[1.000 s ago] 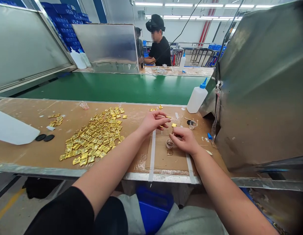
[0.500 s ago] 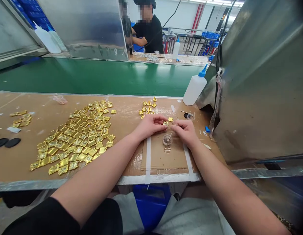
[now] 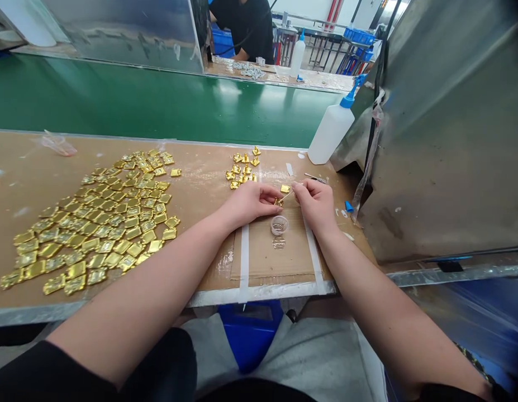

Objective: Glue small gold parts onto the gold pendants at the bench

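My left hand pinches a small gold metal piece between thumb and fingers above the cardboard. From the other side, my right hand grips a thin pale stick, its tip reaching the gold piece; whether it touches is too small to tell. Below the hands a small clear cup stands on a taped cardboard sheet, with a shiny clear patch in front of it. Another gold square lies just beyond my fingers.
Many gold squares spread over the table's left side. Behind my left hand sits a small group of gold pieces. A white squeeze bottle stands back right, beside a metal panel. Across the green belt is a person.
The stick, earlier leaning in the cup, is now up in my right hand with its tip at the gold piece. The camera's view has tilted down and shifted. The person opposite leans lower.
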Available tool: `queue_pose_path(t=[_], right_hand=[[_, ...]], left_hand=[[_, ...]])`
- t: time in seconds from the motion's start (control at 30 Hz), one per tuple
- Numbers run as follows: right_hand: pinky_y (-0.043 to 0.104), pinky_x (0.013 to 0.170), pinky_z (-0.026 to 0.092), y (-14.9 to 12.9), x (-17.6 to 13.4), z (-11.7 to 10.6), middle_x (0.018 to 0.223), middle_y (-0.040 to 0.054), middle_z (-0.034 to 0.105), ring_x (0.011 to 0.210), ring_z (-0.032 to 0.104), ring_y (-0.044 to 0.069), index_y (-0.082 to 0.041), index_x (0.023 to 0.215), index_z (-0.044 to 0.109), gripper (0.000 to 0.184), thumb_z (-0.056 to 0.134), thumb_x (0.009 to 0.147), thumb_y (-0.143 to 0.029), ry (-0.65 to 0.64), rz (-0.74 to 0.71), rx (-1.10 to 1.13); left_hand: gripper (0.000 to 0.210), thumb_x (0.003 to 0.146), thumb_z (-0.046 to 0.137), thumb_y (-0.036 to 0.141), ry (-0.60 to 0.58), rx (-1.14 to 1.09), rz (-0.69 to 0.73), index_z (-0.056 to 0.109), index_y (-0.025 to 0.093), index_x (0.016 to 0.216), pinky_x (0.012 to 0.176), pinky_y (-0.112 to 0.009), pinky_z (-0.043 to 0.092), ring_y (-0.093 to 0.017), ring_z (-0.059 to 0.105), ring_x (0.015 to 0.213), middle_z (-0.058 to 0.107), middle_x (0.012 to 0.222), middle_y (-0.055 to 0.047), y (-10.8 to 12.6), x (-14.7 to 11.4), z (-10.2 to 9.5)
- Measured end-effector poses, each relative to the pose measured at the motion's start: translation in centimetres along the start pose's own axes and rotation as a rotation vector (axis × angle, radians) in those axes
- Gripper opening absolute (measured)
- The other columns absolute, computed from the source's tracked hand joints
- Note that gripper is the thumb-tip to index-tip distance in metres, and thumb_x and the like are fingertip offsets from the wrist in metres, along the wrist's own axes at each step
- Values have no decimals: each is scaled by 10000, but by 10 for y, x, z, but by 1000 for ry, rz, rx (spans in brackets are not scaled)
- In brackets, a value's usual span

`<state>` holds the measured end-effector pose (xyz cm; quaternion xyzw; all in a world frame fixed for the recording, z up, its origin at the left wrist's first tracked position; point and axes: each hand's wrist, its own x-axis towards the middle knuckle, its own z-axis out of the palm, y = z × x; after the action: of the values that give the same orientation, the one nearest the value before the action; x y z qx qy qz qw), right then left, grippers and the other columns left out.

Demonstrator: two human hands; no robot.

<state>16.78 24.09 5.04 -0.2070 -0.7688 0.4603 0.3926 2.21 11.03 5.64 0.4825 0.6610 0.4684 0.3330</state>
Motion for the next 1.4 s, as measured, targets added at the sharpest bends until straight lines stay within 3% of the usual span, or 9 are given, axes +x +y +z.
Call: queue_pose_path(t=[0.33, 0.57, 0.67, 0.77, 0.87, 0.97, 1.07, 1.2, 1.4], right_hand=[[296, 566, 265, 3, 0, 2, 567, -45, 354, 579, 331, 118, -218, 560, 396, 439, 652, 889, -354, -16, -18, -55], [302, 574, 274, -8, -5, -2, 579, -42, 351, 571, 322, 122, -230, 571, 358, 434, 637, 883, -346, 32, -121, -34], [312, 585, 286, -15, -11, -6, 574, -37, 359, 564, 328, 127, -236, 581, 331, 438, 607, 897, -359, -141, -218, 5], [316, 586, 267, -17, -15, -6, 566, -40, 361, 551, 322, 122, -230, 581, 341, 396, 602, 870, -301, -347, -308, -121], [310, 594, 258, -17, -16, -5, 576, -44, 381, 560, 333, 115, -220, 581, 346, 354, 595, 831, -218, -419, -342, -240], [302, 575, 244, -16, -15, -3, 556, -50, 346, 547, 327, 108, -217, 560, 335, 361, 592, 814, -214, -472, -279, -228], [296, 561, 251, -14, -13, -2, 548, -49, 312, 543, 319, 111, -224, 545, 326, 403, 596, 840, -267, -379, -163, -68], [303, 570, 279, -9, -7, -2, 555, -41, 356, 560, 332, 120, -225, 543, 359, 440, 633, 876, -314, -23, -79, 43], [304, 574, 290, -4, -3, 0, 565, -32, 402, 578, 361, 126, -216, 560, 423, 436, 658, 893, -372, -13, -47, -20]], left_hand=[[354, 750, 868, 305, 16, 48, 33, 824, 161, 1070, 683, -294, 474, -142, 617, 694, 692, 741, -1, 1, 0, -1], [361, 757, 862, 292, 12, 53, 29, 816, 146, 1084, 678, -287, 485, -134, 600, 683, 677, 738, -2, 3, -2, -2], [333, 758, 852, 258, 1, 46, 27, 812, 134, 1065, 684, -288, 499, -140, 620, 693, 699, 756, -14, 1, 0, -3], [297, 764, 830, 231, -9, 29, 43, 808, 135, 1044, 718, -304, 529, -157, 656, 720, 736, 796, -34, 0, 1, -3], [291, 763, 802, 188, -29, 4, 48, 805, 143, 1050, 744, -314, 548, -173, 689, 758, 766, 836, -45, 0, 0, -3], [292, 776, 778, 172, -53, 2, 42, 805, 147, 1066, 722, -304, 538, -172, 694, 757, 778, 854, -49, 1, -1, -3], [296, 782, 799, 200, -45, 27, 31, 810, 148, 1073, 701, -299, 522, -164, 680, 729, 773, 847, -49, 2, -1, -3], [341, 759, 848, 232, -14, 62, 25, 815, 154, 1088, 700, -306, 514, -159, 668, 717, 767, 857, -48, 0, 0, -3], [299, 730, 880, 255, -9, 10, 57, 830, 172, 1013, 670, -303, 527, -174, 666, 720, 734, 776, -30, 0, 0, -3]])
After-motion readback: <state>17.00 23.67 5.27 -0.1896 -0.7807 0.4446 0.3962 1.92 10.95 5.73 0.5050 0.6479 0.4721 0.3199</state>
